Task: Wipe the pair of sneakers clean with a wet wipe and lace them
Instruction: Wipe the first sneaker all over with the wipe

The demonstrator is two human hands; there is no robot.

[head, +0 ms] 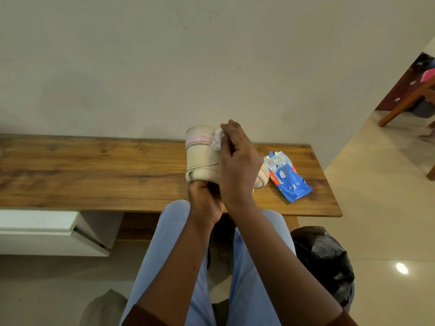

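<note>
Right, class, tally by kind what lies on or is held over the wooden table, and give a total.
Beige sneaker with pink stripe: 1, gripped by the left hand
White wet wipe: 1, pinched in the right hand
Blue plastic wipes pack: 1, on the wooden table
Total: 3. A beige part beside the right hand may be a second sneaker; cannot tell.

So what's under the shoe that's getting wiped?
The left hand grips the sneaker from below, over the wooden table. The right hand, holding the wipe, hides part of the sneaker and the table beneath it.
</note>
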